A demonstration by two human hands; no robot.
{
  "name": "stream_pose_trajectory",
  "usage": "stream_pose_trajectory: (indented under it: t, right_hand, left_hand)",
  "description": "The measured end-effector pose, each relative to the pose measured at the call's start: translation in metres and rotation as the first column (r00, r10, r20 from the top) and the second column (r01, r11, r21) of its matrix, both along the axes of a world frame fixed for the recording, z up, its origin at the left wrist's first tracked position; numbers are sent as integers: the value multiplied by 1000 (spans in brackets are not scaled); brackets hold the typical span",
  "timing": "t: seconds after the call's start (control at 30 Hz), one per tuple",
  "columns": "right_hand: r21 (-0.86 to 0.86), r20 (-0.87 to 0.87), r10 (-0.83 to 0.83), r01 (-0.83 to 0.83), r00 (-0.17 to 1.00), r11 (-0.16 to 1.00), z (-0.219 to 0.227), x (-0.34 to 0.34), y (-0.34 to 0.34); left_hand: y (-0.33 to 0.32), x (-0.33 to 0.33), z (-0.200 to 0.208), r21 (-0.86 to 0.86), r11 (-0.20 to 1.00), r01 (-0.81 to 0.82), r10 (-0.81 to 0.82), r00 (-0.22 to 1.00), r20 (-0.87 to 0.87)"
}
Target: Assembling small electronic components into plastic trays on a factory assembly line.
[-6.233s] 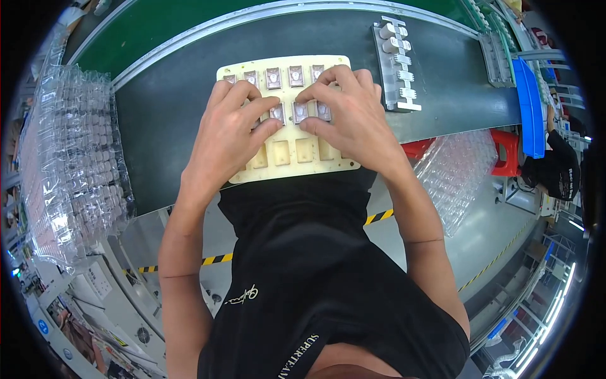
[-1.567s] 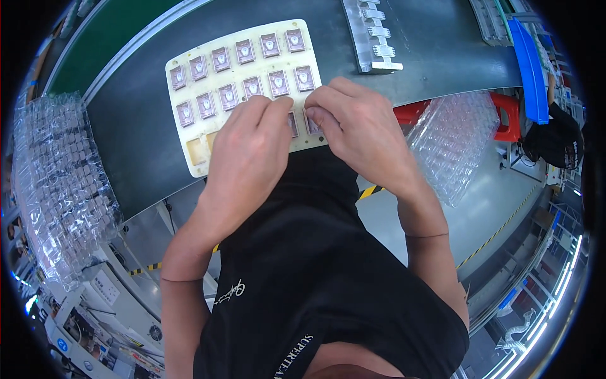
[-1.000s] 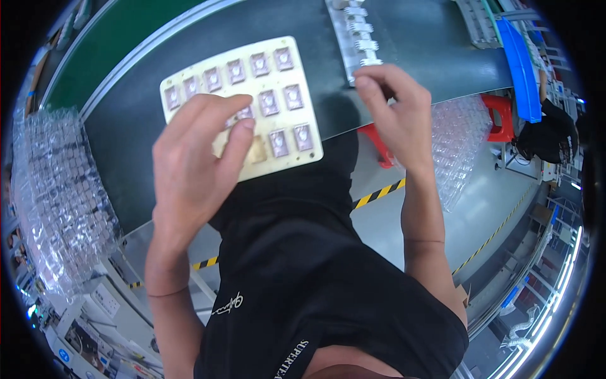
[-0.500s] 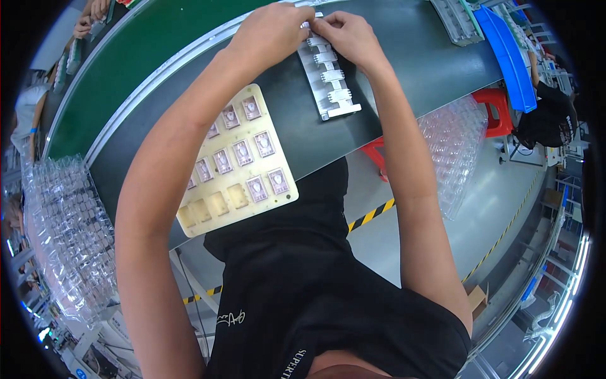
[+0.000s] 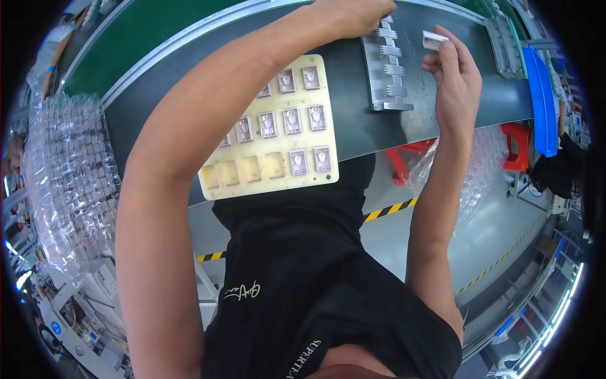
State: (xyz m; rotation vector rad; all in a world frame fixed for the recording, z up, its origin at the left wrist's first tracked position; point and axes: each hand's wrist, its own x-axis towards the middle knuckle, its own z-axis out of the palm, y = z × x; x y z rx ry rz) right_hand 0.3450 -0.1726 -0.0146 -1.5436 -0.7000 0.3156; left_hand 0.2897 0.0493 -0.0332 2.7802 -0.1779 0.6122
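Observation:
A long metal fixture (image 5: 379, 72) with a row of silvery toothed clips lies on the dark work surface. My left hand (image 5: 356, 17) reaches to its far end, fingers closed at the top clip; what they pinch is hidden. To the right, my right hand (image 5: 459, 82) is raised and holds a small silvery-white rectangular block (image 5: 433, 41) between thumb and fingers. A cream tray (image 5: 278, 174) lies under my left forearm at the near edge. Several of its pockets hold small clear pinkish square parts (image 5: 291, 120), while some front-row pockets are bare.
Stacked clear plastic blister trays (image 5: 72, 183) stand at the left, with more (image 5: 480, 170) at the right by a red stool (image 5: 516, 146). A blue bin (image 5: 543, 101) and metal fixtures (image 5: 505, 47) sit at the far right. A metal rail (image 5: 189, 47) borders a green belt (image 5: 148, 31).
My right hand has moved away from the fixture to the right, with the small block in it. My left hand stays at the fixture's far end. The whole view has shifted.

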Motion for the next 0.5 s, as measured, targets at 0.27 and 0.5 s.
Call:
stream_pose_trajectory:
  t: [0.27,0.5]
  right_hand:
    - [-25,23,118,-117,993,993,24,-85,-15]
    - [-370,436,494,-350,752,860,27,-153,-1]
  left_hand:
    - [20,-84,77,-238,964,-118,102,992,-79]
    - [-18,-247,97,-258,964,67,-88,994,-69]
